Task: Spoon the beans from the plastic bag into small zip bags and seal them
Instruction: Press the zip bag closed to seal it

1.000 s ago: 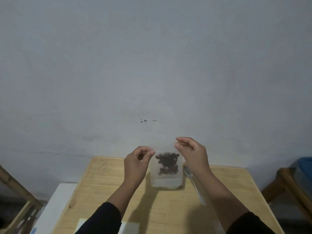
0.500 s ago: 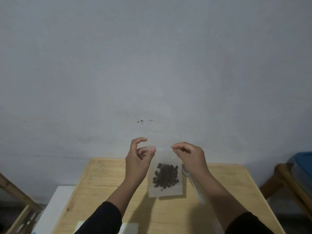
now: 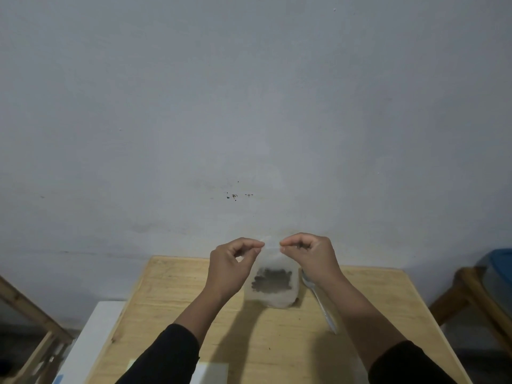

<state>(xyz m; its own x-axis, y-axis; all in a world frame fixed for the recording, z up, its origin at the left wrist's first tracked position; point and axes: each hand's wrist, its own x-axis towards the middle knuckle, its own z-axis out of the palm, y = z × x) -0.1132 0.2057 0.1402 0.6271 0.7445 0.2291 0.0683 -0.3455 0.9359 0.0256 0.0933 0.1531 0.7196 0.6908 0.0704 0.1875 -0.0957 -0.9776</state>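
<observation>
Zip bag (image 3: 273,284) of beans (image 3: 272,281), top edge between left hand (image 3: 231,268) and right hand (image 3: 310,257)

one zip bag (image 3: 273,284), one spoon (image 3: 318,297), two hands (image 3: 231,268)

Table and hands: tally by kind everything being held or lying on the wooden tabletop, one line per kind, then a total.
Small zip bag with dark beans, pinched at its top by left hand and right hand: 1
Spoon on the wooden table: 1
Pale flat sheet at the near edge, partly hidden: 1
Total: 3
</observation>
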